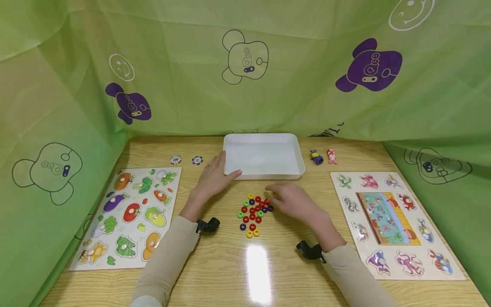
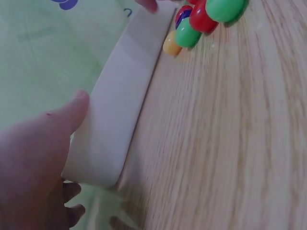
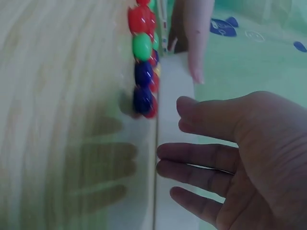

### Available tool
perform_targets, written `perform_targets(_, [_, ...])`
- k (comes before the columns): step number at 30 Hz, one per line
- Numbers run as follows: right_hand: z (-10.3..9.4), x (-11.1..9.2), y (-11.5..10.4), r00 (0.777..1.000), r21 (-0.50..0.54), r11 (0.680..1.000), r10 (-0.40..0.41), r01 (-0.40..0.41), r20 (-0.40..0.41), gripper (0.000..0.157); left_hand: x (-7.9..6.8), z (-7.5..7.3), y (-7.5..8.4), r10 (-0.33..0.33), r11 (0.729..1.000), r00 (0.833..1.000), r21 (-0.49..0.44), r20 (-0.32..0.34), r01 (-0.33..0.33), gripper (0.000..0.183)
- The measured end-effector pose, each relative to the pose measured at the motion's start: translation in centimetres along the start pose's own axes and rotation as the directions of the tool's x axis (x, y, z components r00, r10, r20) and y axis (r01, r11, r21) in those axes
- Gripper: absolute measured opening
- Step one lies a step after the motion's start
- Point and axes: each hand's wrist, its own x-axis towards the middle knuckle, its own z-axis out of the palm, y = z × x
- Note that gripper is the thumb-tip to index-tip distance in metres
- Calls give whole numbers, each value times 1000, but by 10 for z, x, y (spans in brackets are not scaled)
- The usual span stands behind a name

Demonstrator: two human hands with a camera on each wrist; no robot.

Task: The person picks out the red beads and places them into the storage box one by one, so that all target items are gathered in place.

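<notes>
A white rectangular tray (image 1: 264, 176) stands at the back of the table. My left hand (image 1: 212, 179) is at its front left corner, fingers along the left side and thumb (image 2: 79, 108) laid at the front rim. In front of the tray lies a loose cluster of small glossy ring beads (image 1: 252, 216), red, green, yellow and purple. My right hand (image 1: 293, 200) hovers at the right edge of the cluster, holding nothing. Its thumb and fingers are spread apart in the right wrist view, near two dark blue-purple beads (image 3: 143, 99).
A vegetable peg puzzle (image 1: 147, 194) lies at left, a sea-animal puzzle board (image 1: 347, 230) at right. Two poker chips (image 1: 175, 160) are left of the tray; a blue-yellow figurine (image 1: 316, 157) and a pink figurine (image 1: 331, 156) are right of it. Green cloth (image 1: 184, 85) walls the table.
</notes>
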Motion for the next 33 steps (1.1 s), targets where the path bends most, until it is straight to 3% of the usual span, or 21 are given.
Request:
perform_targets(9, [12,10,-11,999,-15,1000,24,-24,29,9,-8,-3,-4,-1,996,1000,-94,-1,1,100])
perform_targets(18, [13,10,-12,998,17,999,28,-29,51,9,-11,-1,-6,-4,989,1000,-150,18,7,95])
perform_targets(21, [5,11,-9,999,63,997,37,-38,17,11,-13,1,-5,-7,987,1000,-158,15,9,96])
perform_targets(26, [-14,21,-3,993,114,993,52,-39,-109,12,-15,1,-5,-4,985,1000,-174,21,7,98])
perform_targets(29, [-21,35,4,984,158,986,85,-59,-158,13,-16,1,-5,-2,985,1000,-171,25,7,99])
perform_targets(33, [-17,60,19,974,222,969,148,-108,-172,13,-18,-1,-8,-24,989,999,-145,22,27,100])
